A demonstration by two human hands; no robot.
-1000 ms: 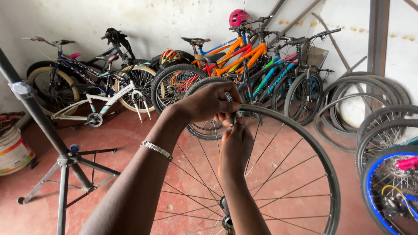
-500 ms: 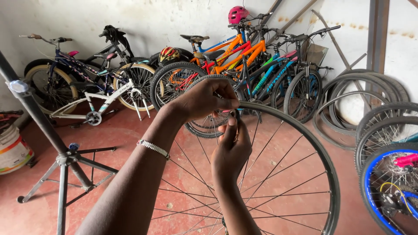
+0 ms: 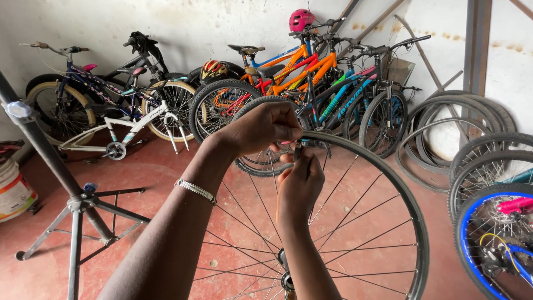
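A bare bicycle wheel with a dark rim [image 3: 408, 194] and thin spokes stands upright in front of me. My left hand [image 3: 261, 126], with a beaded bracelet on the wrist, pinches a small tool at the top of the rim. Just below it, my right hand [image 3: 300, 186] closes its fingers around a spoke under the rim. The hub [image 3: 286, 278] shows at the bottom edge, partly hidden behind my right forearm.
Several bicycles [image 3: 311, 78] lean along the white back wall, with a pink helmet [image 3: 301, 19] on one handlebar. A repair stand [image 3: 66, 189] rises at left beside a bucket [image 3: 14, 191]. Loose tyres [image 3: 444, 128] and a blue-rimmed wheel [image 3: 488, 244] crowd the right.
My right hand has slid slightly up the spoke toward the rim. The left hand stays pinched at the top of the rim.
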